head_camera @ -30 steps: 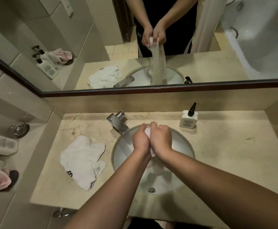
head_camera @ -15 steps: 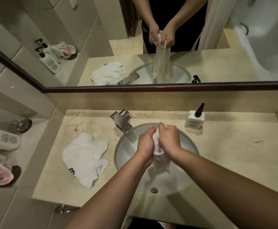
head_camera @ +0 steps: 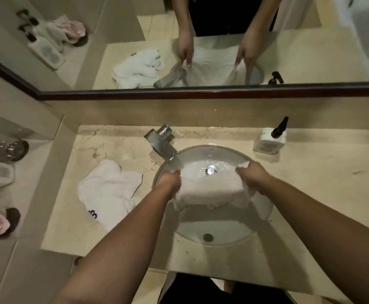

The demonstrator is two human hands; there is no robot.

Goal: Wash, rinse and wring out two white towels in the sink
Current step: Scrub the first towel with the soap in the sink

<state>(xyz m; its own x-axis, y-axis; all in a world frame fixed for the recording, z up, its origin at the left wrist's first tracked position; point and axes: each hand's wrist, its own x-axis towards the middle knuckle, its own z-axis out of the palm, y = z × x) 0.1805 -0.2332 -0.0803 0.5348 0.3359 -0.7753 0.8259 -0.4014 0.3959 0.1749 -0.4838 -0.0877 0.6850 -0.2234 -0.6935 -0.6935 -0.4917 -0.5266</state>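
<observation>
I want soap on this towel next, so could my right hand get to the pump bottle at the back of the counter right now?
Probably yes, once it lets go. The right hand grips the towel spread over the sink, so it is occupied. The pump bottle stands on bare counter behind it, with nothing between.

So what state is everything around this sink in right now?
Towel in sink: spread open, held by both ends over the basin.
Left hand: grips one end.
Right hand: grips the other end.
Towel on counter: crumpled, untouched.
Faucet: flow cannot be told.
Soap bottle: upright.
</observation>
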